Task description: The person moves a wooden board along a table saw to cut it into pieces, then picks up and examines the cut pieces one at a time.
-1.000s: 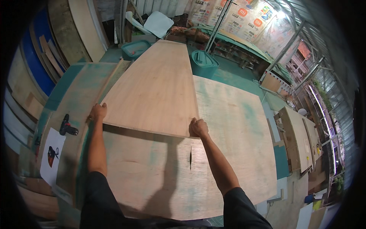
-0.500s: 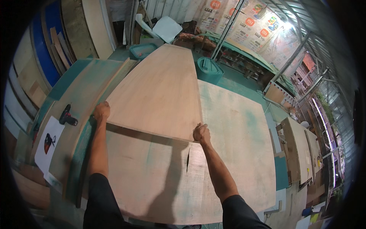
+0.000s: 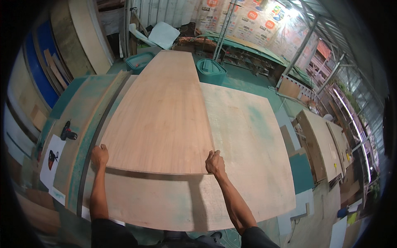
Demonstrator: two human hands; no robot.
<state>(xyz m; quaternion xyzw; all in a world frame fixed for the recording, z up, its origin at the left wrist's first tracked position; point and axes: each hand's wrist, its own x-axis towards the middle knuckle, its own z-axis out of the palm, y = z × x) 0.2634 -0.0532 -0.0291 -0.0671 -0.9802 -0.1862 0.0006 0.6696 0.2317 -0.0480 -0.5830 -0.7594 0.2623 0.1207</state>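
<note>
A long plywood board lies lengthwise over a wider plywood sheet stained with green patches. Its near end is raised a little, casting a shadow on the sheet. My left hand grips the board's near left corner, fingers curled around the edge. At the near right corner, my right hand is closed on the same board, knuckles up. The fingertips of both hands are hidden under or behind the edge.
Left of the sheet, a green-stained bench carries a cordless drill and a white paper with a dark orange tool on it. Green tubs stand beyond the board. Panels lean at the left; more boards lie at right.
Both hands have brought the board's near end toward me and slightly left. It now covers the dark slit and pale strip seen earlier on the sheet. My view has shifted too.
</note>
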